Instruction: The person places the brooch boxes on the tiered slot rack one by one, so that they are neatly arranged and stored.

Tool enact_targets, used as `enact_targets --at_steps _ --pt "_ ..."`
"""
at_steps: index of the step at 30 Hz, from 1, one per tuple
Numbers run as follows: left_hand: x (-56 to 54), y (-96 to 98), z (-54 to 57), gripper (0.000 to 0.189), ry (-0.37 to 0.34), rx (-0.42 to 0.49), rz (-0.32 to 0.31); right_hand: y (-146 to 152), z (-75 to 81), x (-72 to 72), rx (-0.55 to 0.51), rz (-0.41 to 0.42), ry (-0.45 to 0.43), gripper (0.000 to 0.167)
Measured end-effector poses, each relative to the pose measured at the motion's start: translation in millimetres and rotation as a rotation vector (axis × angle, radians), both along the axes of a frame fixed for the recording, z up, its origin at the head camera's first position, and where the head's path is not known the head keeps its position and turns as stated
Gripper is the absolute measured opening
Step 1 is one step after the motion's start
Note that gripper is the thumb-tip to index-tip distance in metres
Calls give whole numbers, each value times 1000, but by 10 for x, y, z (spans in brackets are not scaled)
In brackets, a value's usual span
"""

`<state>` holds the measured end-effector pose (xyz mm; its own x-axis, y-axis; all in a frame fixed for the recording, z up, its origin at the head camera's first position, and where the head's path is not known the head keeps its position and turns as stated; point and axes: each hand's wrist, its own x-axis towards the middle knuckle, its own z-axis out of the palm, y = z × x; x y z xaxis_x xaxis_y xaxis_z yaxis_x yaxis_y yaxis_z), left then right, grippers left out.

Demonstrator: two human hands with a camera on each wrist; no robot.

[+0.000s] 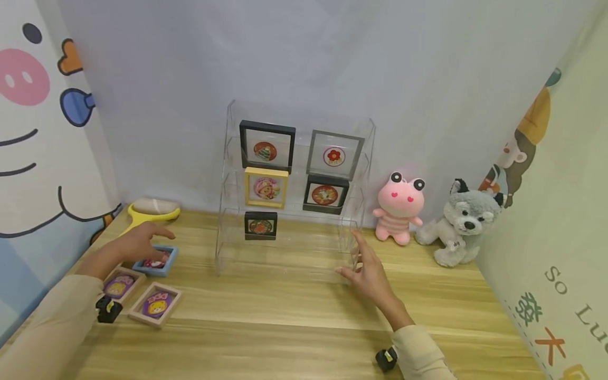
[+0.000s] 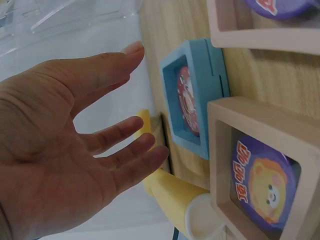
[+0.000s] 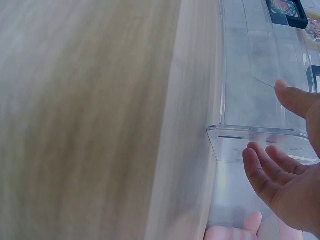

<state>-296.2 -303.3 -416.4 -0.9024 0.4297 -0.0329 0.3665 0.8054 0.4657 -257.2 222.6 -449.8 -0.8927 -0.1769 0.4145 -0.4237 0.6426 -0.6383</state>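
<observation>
My left hand (image 1: 136, 244) hovers with spread, loosely bent fingers over a light blue picture frame (image 2: 194, 95) on the table. Nothing is between its fingers in the left wrist view. Beside the blue frame lie two pinkish wooden frames with purple bear pictures, one nearer the wrist (image 1: 124, 284) and one closer to me (image 1: 155, 304). My right hand (image 1: 369, 273) is at the lower right end of a clear acrylic tiered stand (image 3: 260, 131), its thumb and fingers apart on either side of the end panel. Several small framed pictures stand on the tiers, including a yellow one (image 1: 266, 188).
A pink frog plush (image 1: 400, 208) and a grey dog plush (image 1: 463, 221) sit right of the stand. A yellow-handled roller (image 1: 152, 208) lies at the back left. A grey-white curtain (image 1: 304, 58) hangs behind the table (image 1: 285, 327).
</observation>
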Motion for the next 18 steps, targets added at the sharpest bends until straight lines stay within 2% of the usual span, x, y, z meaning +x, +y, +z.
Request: enact_targets --at_steps 5,12,18 --pt "12 -40 -26 57 -30 -34 18 5 -1 -1 -1 6 0 96" --pt "9 -107 -86 59 -44 -59 -2 2 7 5 -3 -1 -6 96" --pt "-2 -163 -143 58 -66 -63 8 9 6 -6 5 -6 -10 96"
